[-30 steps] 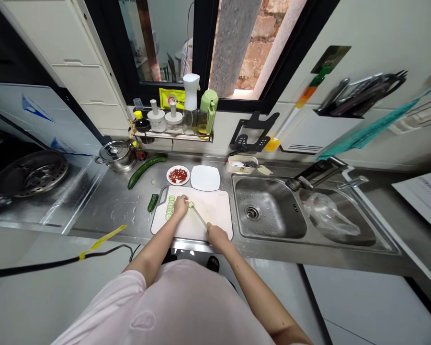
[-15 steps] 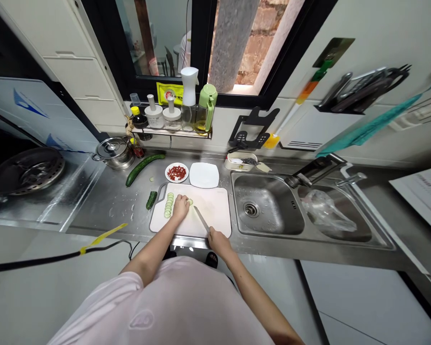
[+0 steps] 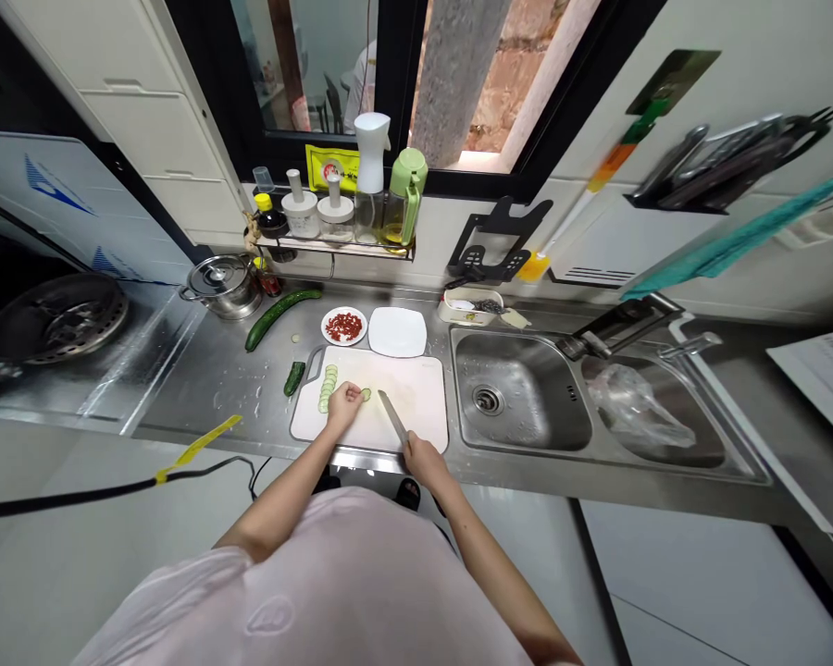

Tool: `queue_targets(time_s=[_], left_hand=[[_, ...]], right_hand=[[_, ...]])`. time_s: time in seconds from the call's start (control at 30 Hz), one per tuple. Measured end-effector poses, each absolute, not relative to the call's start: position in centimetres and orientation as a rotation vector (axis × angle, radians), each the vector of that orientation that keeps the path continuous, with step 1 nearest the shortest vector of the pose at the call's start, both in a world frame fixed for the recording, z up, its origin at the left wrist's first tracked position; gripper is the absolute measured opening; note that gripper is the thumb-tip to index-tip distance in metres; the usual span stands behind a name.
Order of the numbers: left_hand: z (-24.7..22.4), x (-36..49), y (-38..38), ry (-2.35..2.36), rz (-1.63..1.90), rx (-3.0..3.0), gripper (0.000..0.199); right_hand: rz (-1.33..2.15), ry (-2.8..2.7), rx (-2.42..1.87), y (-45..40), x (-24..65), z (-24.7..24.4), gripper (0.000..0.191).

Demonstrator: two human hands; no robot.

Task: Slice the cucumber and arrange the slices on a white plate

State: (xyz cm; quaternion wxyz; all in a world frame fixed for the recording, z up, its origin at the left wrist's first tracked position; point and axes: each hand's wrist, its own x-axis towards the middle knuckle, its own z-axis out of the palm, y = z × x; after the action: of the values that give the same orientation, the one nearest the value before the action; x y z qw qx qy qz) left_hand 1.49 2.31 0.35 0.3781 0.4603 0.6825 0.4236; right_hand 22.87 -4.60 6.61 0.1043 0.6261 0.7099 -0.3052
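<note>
Cucumber slices [image 3: 328, 388] lie in an overlapping row along the left part of a white cutting board [image 3: 416, 398], which rests on a stainless-steel counter [image 3: 201, 388]. Just right of the row, the left hand [image 3: 345, 404] is over the board with its fingers bunched, and a single cucumber round [image 3: 366, 394] shows at the fingertips; whether they pinch it cannot be told. The right hand [image 3: 425, 458] is wrapped around the grip of a kitchen knife [image 3: 391, 416], whose blade slants away over the board, its tip apart from that round. Left of the board lies a short cucumber piece [image 3: 294, 378]; farther back, a long cucumber [image 3: 282, 319] curves near a lidded steel pot [image 3: 222, 287]. Behind the board sit a small plate [image 3: 324, 329] of chopped red pieces [image 3: 344, 326] and a white squarish plate [image 3: 398, 331]. On the right, a clear plastic bag [image 3: 639, 407] lies in the right-hand basin of a double sink [image 3: 541, 398].
</note>
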Motion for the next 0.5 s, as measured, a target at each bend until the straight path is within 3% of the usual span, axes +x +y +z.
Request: queue_targets(time_s=[0.5], left_hand=[[1.6, -5.2, -4.2, 2.0, 0.938, 1.14, 0.016]], right_hand=[[-0.949, 2.09, 1.841, -4.4, 22.9, 6.9, 0.023]])
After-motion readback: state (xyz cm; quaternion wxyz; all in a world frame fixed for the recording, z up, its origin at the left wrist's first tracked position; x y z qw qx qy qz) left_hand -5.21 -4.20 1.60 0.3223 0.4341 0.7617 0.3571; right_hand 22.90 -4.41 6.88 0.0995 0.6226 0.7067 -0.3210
